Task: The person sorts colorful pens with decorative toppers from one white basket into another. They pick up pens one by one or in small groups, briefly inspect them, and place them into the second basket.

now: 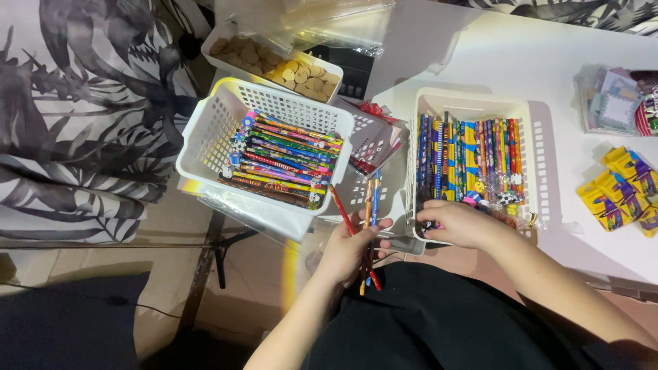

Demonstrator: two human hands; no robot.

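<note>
My left hand (349, 248) grips three pencils (368, 205), one red, one orange and one blue, their tips pointing up toward the baskets. My right hand (458, 223) reaches into the near end of a white plastic basket (473, 103) and its fingers rest on the colourful pencils (473, 161) lying side by side in it. I cannot see whether the fingers have closed on one. A second white basket (205, 137), tilted, holds more wrapped patterned pencils (284, 161) to the left.
A white tray of round tan discs (274, 62) sits behind the left basket. Yellow crayon boxes (617, 188) and a packet of small notepads (610, 99) lie at the right on the white table (548, 55). Patterned fabric (82, 116) hangs at left.
</note>
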